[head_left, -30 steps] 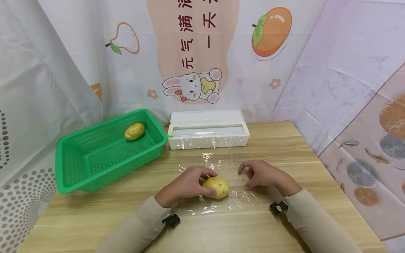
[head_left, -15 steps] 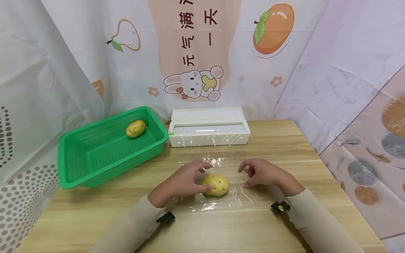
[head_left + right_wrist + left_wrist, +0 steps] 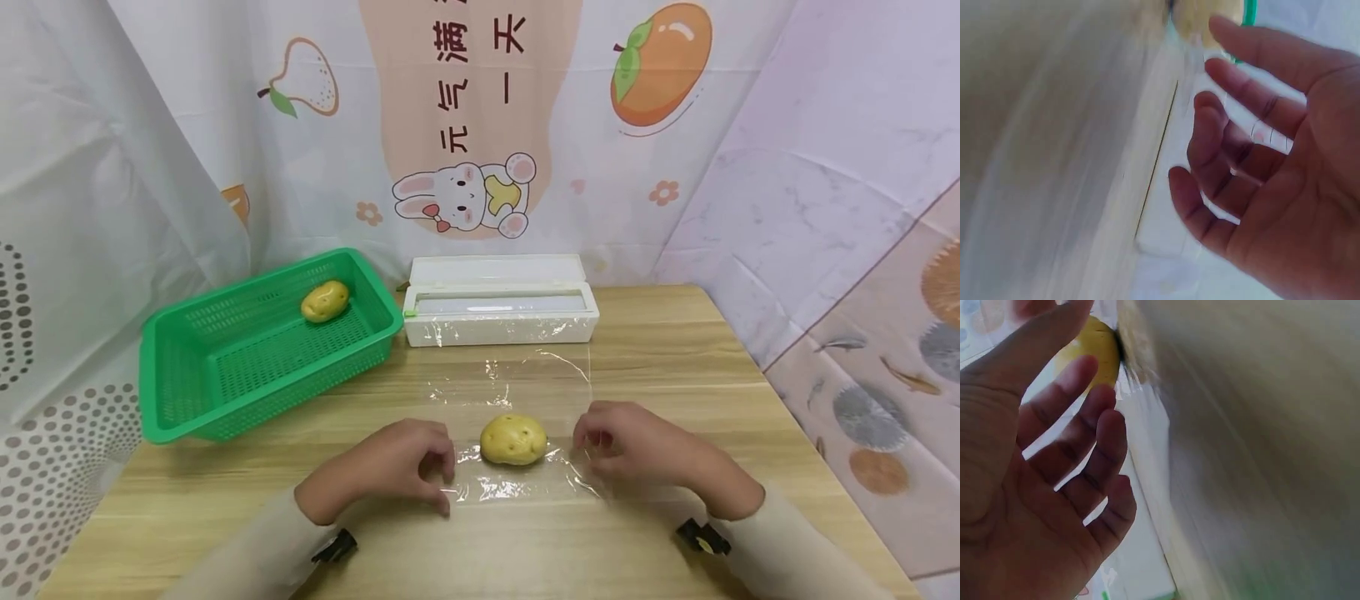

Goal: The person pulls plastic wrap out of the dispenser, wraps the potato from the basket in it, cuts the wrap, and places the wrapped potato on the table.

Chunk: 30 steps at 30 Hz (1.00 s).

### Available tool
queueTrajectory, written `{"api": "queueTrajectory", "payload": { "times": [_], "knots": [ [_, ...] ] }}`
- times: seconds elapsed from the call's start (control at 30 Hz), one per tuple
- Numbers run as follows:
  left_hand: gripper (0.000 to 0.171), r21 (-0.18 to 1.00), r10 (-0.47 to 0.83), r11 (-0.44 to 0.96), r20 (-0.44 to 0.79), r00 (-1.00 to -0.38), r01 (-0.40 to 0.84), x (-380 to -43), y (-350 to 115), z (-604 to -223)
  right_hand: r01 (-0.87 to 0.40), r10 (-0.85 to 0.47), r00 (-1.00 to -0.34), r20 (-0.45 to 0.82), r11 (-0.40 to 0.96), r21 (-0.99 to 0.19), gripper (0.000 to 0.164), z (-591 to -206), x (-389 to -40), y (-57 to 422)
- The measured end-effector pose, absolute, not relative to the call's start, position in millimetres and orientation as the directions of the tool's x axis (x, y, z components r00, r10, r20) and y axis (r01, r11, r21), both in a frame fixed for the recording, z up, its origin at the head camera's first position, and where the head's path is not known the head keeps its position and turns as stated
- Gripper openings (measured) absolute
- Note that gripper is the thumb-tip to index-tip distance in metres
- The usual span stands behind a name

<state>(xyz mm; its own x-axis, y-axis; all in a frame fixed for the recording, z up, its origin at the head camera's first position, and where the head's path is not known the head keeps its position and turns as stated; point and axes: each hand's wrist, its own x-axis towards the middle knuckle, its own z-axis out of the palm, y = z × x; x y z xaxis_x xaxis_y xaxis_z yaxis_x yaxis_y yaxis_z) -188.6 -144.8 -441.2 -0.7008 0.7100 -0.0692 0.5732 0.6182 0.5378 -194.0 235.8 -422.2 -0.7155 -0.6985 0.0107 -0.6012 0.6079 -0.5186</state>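
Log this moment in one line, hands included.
left hand, right hand: flanking potato | potato: on clear film | box: lid up | basket: another potato inside

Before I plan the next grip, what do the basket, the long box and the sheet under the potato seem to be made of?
Basket: likely molded plastic, green with a slight sheen; holed walls suggest that. Box: probably rigid plastic, smooth and white with crisp edges, though coated card is possible. Sheet: apparently thin plastic, clear and glossy; the table shows through and highlights streak it.

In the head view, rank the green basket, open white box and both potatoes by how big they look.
Green basket
White box
Front potato
Basket potato; the front one may look bigger only through nearness.
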Motion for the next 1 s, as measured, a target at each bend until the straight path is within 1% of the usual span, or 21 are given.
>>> {"api": "queueTrajectory", "payload": {
  "times": [0.13,0.23,0.3,0.43,0.53,0.67,0.87,1.0],
  "knots": [
    [0.028,0.504,0.738,0.618,-0.107,-0.666,0.604,-185.6,-152.3,-440.5,-0.640,-0.750,-0.660,-0.043,0.591,-0.490,0.027,-420.8,-179.3,227.6],
    [0.025,0.492,0.741,0.622,-0.122,-0.660,0.609,-184.2,-156.8,-442.1,-0.645,-0.752,-0.653,-0.083,0.610,-0.460,0.030,-424.6,-175.9,227.0],
    [0.023,0.494,0.744,0.620,-0.123,-0.657,0.609,-183.2,-158.9,-444.0,-0.653,-0.752,-0.653,-0.084,0.616,-0.440,0.030,-428.3,-175.9,228.9],
    [0.017,0.496,0.756,0.601,-0.100,-0.646,0.626,-181.2,-161.8,-448.4,-0.689,-0.772,-0.635,-0.031,0.584,-0.429,0.022,-435.7,-176.0,234.6],
    [0.014,0.490,0.777,0.572,-0.064,-0.627,0.658,-180.4,-162.8,-448.9,-0.719,-0.787,-0.616,0.019,0.553,-0.421,0.025,-438.4,-174.8,238.4],
    [0.015,0.487,0.794,0.545,-0.037,-0.607,0.683,-179.2,-163.5,-445.1,-0.720,-0.787,-0.616,0.040,0.542,-0.434,0.027,-436.9,-173.0,241.7],
    [0.015,0.501,0.779,0.552,-0.023,-0.627,0.667,-178.8,-165.9,-439.0,-0.701,-0.770,-0.633,0.076,0.530,-0.477,0.027,-431.7,-173.1,248.1],
    [0.016,0.498,0.764,0.554,0.014,-0.645,0.667,-180.4,-168.4,-434.4,-0.683,-0.766,-0.635,0.103,0.494,-0.538,0.026,-428.7,-176.7,253.4]
  ]
}}
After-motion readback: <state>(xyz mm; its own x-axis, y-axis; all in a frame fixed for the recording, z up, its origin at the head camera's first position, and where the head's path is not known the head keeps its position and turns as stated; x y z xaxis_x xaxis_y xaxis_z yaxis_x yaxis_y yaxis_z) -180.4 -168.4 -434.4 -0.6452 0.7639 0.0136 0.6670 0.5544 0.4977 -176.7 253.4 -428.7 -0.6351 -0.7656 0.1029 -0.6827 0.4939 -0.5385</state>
